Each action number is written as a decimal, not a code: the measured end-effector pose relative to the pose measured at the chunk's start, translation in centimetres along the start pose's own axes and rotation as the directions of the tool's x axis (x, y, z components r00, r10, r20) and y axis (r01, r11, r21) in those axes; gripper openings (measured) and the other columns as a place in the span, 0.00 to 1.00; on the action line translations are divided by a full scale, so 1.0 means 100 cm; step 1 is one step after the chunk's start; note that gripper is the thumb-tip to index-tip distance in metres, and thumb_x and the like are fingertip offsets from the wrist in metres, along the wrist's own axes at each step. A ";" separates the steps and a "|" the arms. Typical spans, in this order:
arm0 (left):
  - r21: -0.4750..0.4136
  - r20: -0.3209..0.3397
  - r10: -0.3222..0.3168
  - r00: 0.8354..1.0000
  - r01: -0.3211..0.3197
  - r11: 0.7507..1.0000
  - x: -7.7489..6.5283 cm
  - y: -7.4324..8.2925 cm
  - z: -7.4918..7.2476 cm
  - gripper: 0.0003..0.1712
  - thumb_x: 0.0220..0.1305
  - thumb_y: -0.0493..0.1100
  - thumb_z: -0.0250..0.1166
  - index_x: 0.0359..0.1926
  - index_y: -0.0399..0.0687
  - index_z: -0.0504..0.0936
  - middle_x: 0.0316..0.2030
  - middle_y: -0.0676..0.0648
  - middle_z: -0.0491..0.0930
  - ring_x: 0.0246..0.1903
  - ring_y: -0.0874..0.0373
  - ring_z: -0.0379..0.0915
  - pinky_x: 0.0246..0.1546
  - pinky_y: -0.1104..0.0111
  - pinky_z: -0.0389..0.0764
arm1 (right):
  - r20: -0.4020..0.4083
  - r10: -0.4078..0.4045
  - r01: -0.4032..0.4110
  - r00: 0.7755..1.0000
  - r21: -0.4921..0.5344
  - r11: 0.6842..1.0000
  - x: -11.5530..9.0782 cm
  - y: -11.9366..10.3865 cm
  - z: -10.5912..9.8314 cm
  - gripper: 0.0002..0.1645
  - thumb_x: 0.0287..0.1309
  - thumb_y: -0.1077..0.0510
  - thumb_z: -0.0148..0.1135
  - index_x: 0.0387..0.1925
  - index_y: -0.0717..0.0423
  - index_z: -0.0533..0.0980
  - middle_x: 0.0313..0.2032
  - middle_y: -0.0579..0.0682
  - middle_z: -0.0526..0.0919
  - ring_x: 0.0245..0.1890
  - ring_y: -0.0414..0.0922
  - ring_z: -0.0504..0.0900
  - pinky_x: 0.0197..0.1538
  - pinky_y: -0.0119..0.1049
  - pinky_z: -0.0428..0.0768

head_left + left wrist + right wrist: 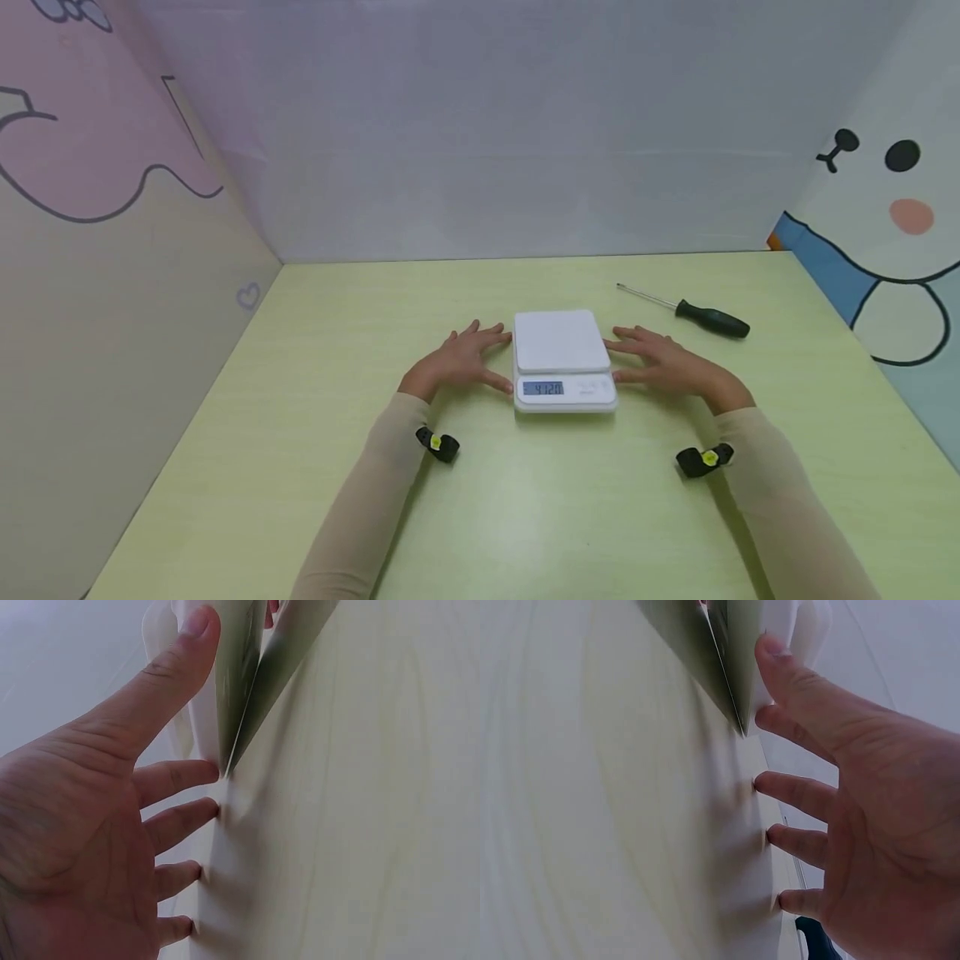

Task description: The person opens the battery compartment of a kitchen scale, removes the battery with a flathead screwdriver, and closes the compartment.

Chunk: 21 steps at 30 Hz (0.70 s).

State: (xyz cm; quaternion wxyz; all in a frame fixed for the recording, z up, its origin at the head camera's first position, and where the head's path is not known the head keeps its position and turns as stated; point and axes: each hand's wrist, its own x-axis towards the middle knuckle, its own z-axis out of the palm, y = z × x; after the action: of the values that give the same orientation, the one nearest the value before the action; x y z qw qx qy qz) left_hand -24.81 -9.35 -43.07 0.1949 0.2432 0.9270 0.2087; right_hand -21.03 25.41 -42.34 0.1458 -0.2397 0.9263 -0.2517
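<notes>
A white digital kitchen scale [563,342] stands between the two hands, its display [543,388] lit with digits that look like 4120. On its left side my left hand [467,358] has thumb and fingers spread and extended, the tips at the scale's edge. Opposite, my right hand [656,362] is spread the same way along the right side. Both wrist views show the left palm [82,825] and right palm [900,817] facing the scale, with several fingertips down at the table. A dark wedge lies below the scale's body; whether it is lifted I cannot tell.
A screwdriver [712,319] with a black handle lies behind the right hand, its shaft pointing left. The pale yellow-green table [495,517] meets a plain back wall [525,133]. Printed side walls [922,333] stand at left and right. Black wrist straps [703,460] sit on both sleeves.
</notes>
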 end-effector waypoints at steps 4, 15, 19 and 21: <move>-0.058 0.000 0.006 1.000 -0.006 0.998 -0.001 -0.002 -0.002 0.55 0.47 0.65 0.74 0.74 0.59 0.62 0.75 0.54 0.55 0.77 0.44 0.34 0.73 0.42 0.36 | 0.004 -0.005 0.005 1.000 0.020 1.000 -0.001 0.002 -0.001 0.39 0.65 0.43 0.60 0.71 0.56 0.64 0.73 0.66 0.56 0.73 0.70 0.47 0.66 0.75 0.44; -0.190 0.000 -0.030 1.000 0.029 0.981 -0.005 -0.004 -0.006 0.50 0.50 0.67 0.72 0.72 0.65 0.64 0.75 0.47 0.56 0.77 0.49 0.37 0.74 0.44 0.36 | 0.014 -0.018 0.016 1.000 0.079 0.997 -0.003 0.002 -0.005 0.37 0.68 0.46 0.56 0.71 0.58 0.62 0.73 0.67 0.54 0.73 0.69 0.48 0.67 0.71 0.51; -0.250 -0.007 -0.032 0.999 0.029 0.968 -0.008 -0.004 -0.008 0.48 0.50 0.67 0.72 0.71 0.66 0.66 0.76 0.46 0.53 0.77 0.48 0.38 0.73 0.44 0.46 | 0.013 -0.019 0.018 1.000 0.081 0.997 -0.004 0.001 -0.006 0.35 0.69 0.47 0.55 0.71 0.59 0.62 0.73 0.67 0.54 0.73 0.69 0.49 0.68 0.70 0.52; -0.275 -0.013 -0.023 1.000 0.018 0.961 -0.008 -0.003 -0.008 0.47 0.51 0.65 0.72 0.71 0.65 0.67 0.75 0.47 0.55 0.77 0.49 0.40 0.73 0.46 0.51 | 0.010 -0.020 0.019 1.000 0.083 0.996 -0.004 0.001 -0.006 0.35 0.70 0.48 0.54 0.71 0.60 0.63 0.73 0.67 0.54 0.73 0.69 0.50 0.68 0.69 0.53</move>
State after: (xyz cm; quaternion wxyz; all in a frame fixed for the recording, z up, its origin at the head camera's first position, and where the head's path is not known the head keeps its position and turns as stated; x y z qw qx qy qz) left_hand -24.67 -10.26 -42.36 0.2214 0.2023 0.8931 0.3353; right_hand -20.99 25.94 -41.87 0.1582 -0.2438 0.9118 -0.2900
